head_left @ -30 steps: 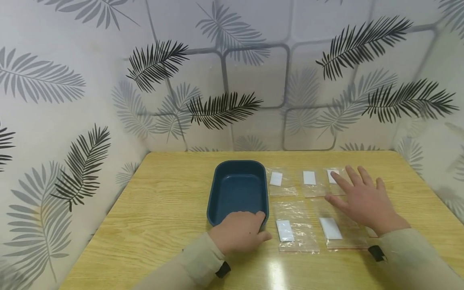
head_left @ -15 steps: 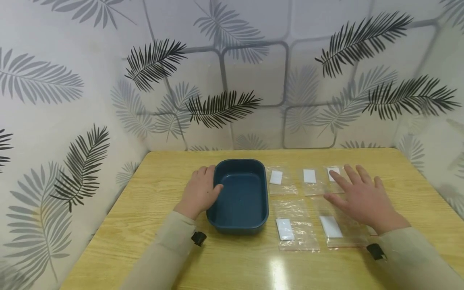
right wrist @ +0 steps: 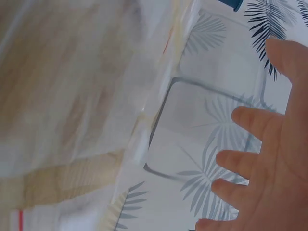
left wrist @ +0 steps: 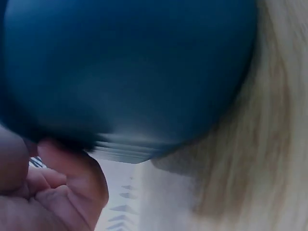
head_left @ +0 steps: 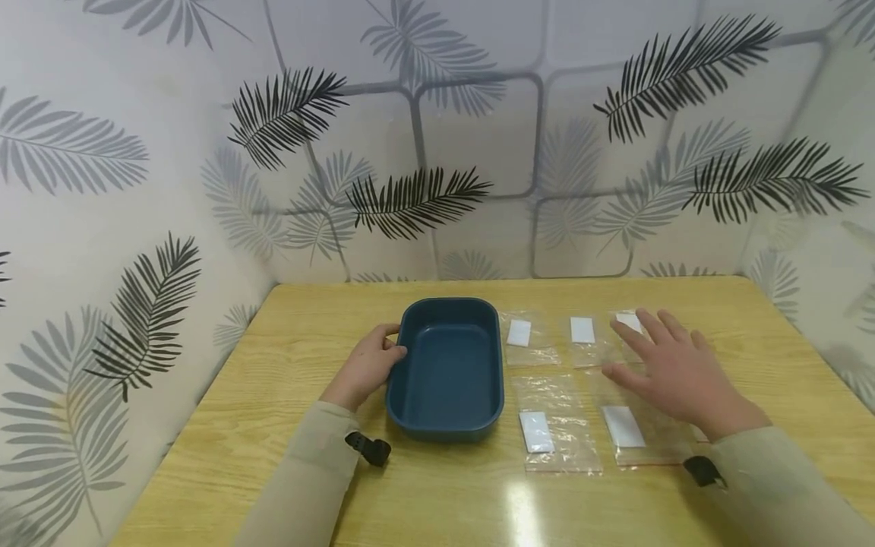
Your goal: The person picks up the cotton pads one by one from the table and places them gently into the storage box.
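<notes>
A deep blue rectangular dish (head_left: 444, 435) with rounded corners stands in the middle of the table. At its left side my left hand (head_left: 364, 370) grips the wall, thumb at the rim and fingers outside. In the left wrist view the curled fingers (left wrist: 79, 178) meet the edge of the dish. My right hand (head_left: 683, 371) hovers, fingers spread, over the right-hand clear zip bags and holds nothing. Each visible bag has a white rectangle on it, such as the front left bag (head_left: 570, 425) and the back left bag (head_left: 540, 355). The right hand partly hides the bags beneath it.
The bags lie in two rows right of the dish, including a front middle bag (head_left: 656, 454) and a back middle bag (head_left: 589, 357). Behind the wooden table (head_left: 273, 456) rises a leaf-patterned wall (head_left: 478, 228), which also runs along the left.
My left hand has gone from the dish's near right corner round to its left side, and its fingers have closed on the wall there. The right hand has barely moved.
</notes>
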Demonstrator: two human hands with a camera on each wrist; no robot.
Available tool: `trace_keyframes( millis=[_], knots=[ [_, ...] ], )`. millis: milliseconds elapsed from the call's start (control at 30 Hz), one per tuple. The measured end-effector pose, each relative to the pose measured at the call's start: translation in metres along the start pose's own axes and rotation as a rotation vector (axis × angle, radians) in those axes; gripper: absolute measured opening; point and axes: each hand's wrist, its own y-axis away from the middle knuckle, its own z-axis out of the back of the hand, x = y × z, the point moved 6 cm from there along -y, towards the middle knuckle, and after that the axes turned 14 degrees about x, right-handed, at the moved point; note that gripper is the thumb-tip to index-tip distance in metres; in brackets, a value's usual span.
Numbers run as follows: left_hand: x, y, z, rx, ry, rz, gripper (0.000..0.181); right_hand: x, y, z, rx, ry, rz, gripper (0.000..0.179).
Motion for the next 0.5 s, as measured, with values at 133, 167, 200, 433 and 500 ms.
trace_keyframes(
  millis=[133, 167, 200, 433, 500],
  knots=[
    [0.009, -0.002, -0.002, 0.062, 0.183, -0.035, 0.049, 0.019, -0.005, -0.002, 0.001, -0.027, 0.097, 0.079],
    [0.011, -0.003, -0.002, 0.080, 0.214, -0.051, 0.049, 0.024, -0.007, -0.003, -0.001, -0.029, 0.123, 0.078],
    [0.011, -0.004, -0.002, 0.097, 0.238, -0.068, 0.048, 0.030, -0.008, -0.004, -0.004, -0.031, 0.147, 0.077],
    [0.017, -0.004, -0.002, 0.143, 0.334, -0.123, 0.048, 0.069, -0.015, -0.012, -0.003, -0.060, 0.269, 0.068],
    [0.018, -0.003, -0.001, 0.144, 0.332, -0.127, 0.049, 0.080, -0.017, -0.015, 0.010, -0.062, 0.292, 0.065]
  ],
)
